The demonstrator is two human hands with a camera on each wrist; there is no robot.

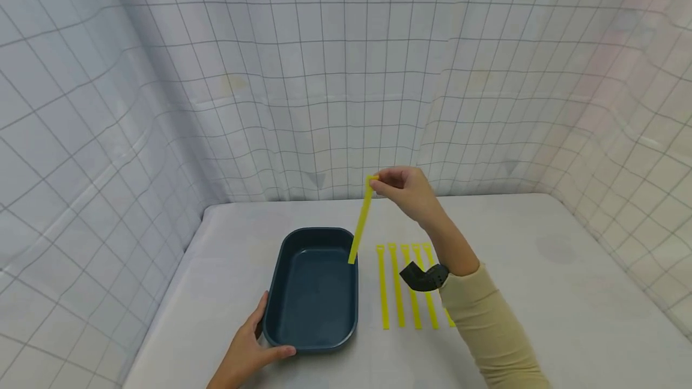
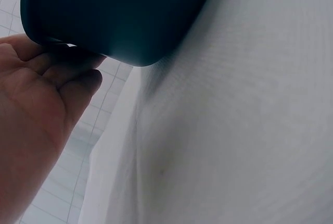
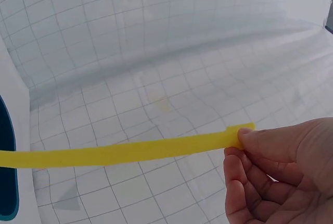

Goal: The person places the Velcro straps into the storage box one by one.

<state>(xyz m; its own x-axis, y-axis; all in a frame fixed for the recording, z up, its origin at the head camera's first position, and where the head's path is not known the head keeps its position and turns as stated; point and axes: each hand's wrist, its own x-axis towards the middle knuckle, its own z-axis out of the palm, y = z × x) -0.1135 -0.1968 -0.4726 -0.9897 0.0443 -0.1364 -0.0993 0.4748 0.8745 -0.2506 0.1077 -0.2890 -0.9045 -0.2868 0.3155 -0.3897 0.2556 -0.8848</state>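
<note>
My right hand (image 1: 408, 192) pinches the slotted head of a yellow hook-and-loop cable tie (image 1: 361, 221) between thumb and fingers. The tie hangs down and leftward, its free tip over the right rim of a dark blue rectangular tray (image 1: 310, 299). In the right wrist view the tie (image 3: 130, 152) stretches left from the pinch. My left hand (image 1: 245, 344) grips the tray's near-left corner, thumb at the near edge and fingers along the left side. In the left wrist view the fingers (image 2: 83, 81) are partly hidden by the tray (image 2: 119, 15).
Several more yellow cable ties (image 1: 382, 287) lie side by side on the white-covered table (image 1: 540, 317), right of the tray. My right forearm and its black wristband (image 1: 424, 277) cover some of them. Gridded white sheets (image 1: 335, 77) enclose the back and sides.
</note>
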